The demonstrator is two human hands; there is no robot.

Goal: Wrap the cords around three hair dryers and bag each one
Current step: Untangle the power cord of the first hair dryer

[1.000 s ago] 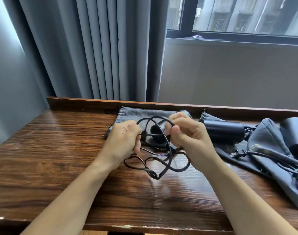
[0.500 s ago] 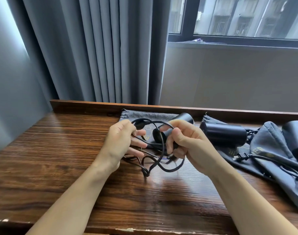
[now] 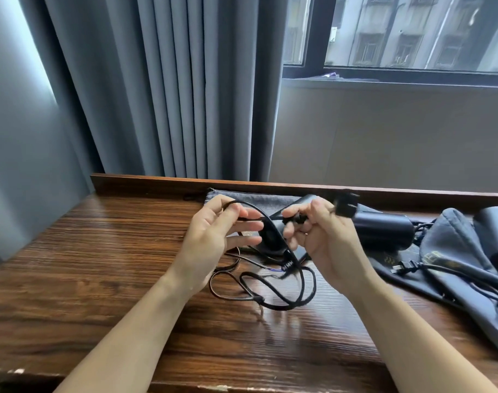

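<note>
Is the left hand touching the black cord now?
Touching. In the head view, the left hand pinches the black cord between thumb and fingers, with no gap visible there.

Desk (image 3: 100,265): dark wood, grained, glossy. Dryer (image 3: 384,232) at 3 o'clock: smooth matt black plastic. Cord (image 3: 284,304): black, rubbery sheen. Bag (image 3: 259,199) at 12 o'clock: grey matt cloth.
</note>
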